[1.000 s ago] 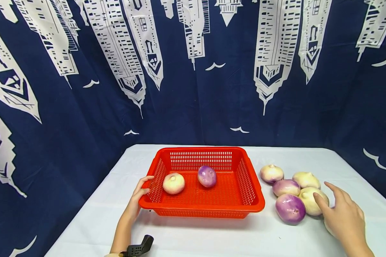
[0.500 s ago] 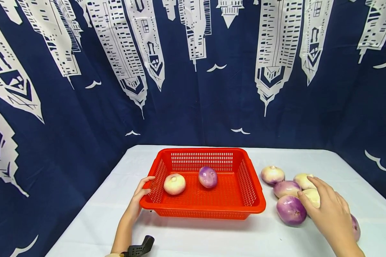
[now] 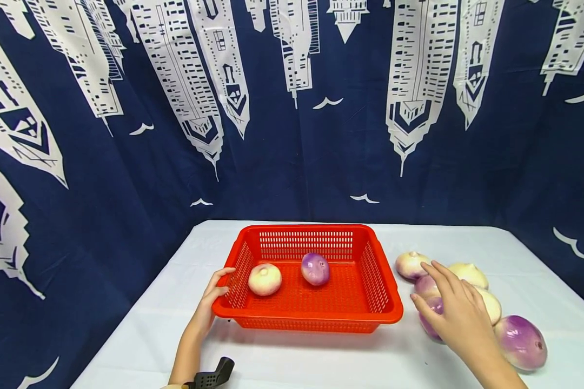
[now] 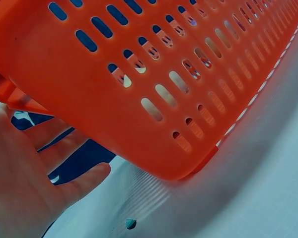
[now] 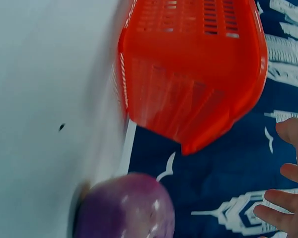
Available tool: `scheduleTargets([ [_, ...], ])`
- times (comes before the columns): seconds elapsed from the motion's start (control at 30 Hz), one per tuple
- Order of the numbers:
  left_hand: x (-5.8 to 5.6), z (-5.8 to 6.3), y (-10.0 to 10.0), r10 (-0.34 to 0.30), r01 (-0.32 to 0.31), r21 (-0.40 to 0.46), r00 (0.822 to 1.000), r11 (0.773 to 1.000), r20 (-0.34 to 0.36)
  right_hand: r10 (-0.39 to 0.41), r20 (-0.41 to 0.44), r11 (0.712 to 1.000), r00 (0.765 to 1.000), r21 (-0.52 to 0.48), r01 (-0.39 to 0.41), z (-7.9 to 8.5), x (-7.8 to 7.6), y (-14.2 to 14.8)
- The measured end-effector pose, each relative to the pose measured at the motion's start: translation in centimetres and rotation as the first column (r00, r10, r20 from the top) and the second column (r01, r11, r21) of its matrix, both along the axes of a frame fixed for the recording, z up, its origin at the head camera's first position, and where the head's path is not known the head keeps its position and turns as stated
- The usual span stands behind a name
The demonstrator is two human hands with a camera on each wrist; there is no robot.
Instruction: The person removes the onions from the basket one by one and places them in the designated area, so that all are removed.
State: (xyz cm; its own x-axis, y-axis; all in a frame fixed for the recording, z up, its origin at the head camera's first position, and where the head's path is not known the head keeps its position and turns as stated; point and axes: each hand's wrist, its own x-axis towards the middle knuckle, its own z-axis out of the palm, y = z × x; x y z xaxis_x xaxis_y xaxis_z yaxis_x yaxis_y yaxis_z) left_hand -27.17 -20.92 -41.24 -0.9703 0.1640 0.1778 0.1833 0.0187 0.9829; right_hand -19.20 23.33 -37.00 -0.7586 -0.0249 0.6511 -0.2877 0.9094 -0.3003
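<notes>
In the head view, my left hand point(image 3: 209, 302) rests at the left rim of a red plastic basket point(image 3: 311, 313). The left wrist view shows that hand point(image 4: 35, 168) with fingers extended beside the basket wall, fingertips partly hidden, thumb apart. My right hand point(image 3: 459, 316) hovers over a cluster of purple-and-white turnips with fingers spread, partly covering a purple turnip point(image 3: 430, 320) and a pale turnip point(image 3: 490, 306). Nothing is between its fingers. A purple turnip point(image 5: 126, 208) also shows in the right wrist view, away from the right hand point(image 5: 293, 183).
A pale turnip point(image 3: 265, 279) and a purple one point(image 3: 315, 269) lie in the basket. Around my right hand are more turnips: one at the back left point(image 3: 411, 265), a pale one behind point(image 3: 470, 275) and a large purple one point(image 3: 521, 343) at right. White cloth point(image 3: 350, 362) covers the table.
My right hand has moved left across the turnips, uncovering the large purple one at the right. My left hand and the basket stay in place.
</notes>
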Motion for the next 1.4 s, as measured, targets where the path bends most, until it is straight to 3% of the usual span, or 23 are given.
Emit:
scheduleTargets([
  [0.23,-0.1,0.0,0.0,0.001,-0.001,0.01,1.0,1.0,-0.003,0.045,-0.055,0.997,0.997,0.063,-0.042,0.5,-0.9,-2.7],
  [0.8,-0.1,0.0,0.0,0.007,-0.007,0.017,1.0,1.0,-0.008,0.18,-0.051,0.977,0.982,0.125,-0.172,1.6,-2.9,-10.3],
  [1.07,0.0,0.0,0.1,-0.011,0.011,0.02,1.0,1.0,-0.014,0.21,0.075,0.971,0.975,0.104,-0.217,1.8,-4.1,-13.9],
  [1.4,0.1,0.1,0.0,-0.009,0.009,-0.001,1.0,1.0,-0.014,0.259,0.243,0.96,0.935,0.044,-0.277,2.0,-5.9,-18.4],
])
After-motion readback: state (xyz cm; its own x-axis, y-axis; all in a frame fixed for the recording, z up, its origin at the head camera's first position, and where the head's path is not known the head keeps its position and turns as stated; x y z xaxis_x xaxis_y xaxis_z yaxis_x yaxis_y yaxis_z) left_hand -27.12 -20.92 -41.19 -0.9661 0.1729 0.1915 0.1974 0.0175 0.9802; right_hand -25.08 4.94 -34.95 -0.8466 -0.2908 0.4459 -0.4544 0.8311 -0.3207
